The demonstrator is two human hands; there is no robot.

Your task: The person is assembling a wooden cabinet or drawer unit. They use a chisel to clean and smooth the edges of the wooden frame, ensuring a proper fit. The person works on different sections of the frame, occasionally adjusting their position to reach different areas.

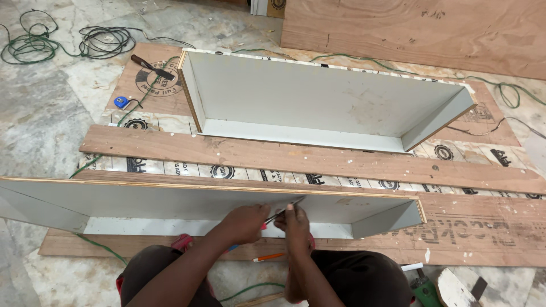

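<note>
You are crouched on the floor [40,131], looking down past your knees. Nearest you, an orange pencil [268,257] lies on the floor between your legs, and a green power tool [425,290] sits by your right knee.

Just beyond, your two hands meet against the inner face of a grey box [170,202], a long laminated panel frame with a plywood edge, lying on its side. Your left hand [245,223] is clenched around the handle end of a thin metal tool [282,211], with something pink showing under the fingers. Your right hand [296,219] pinches the same tool nearer its tip, which rests slanted on the grey surface close to the box's top edge.

Past the box, a long bare plank [318,160] runs across printed plywood sheets [472,227]. Behind the plank stands a second box [318,99], also grey inside and open towards you.

Further left, a blue tape measure [121,102] and a chisel [152,67] lie on a plywood sheet. A green cable [34,48] coils on the floor at the far left, and a large plywood board [421,31] lies at the far right.
</note>
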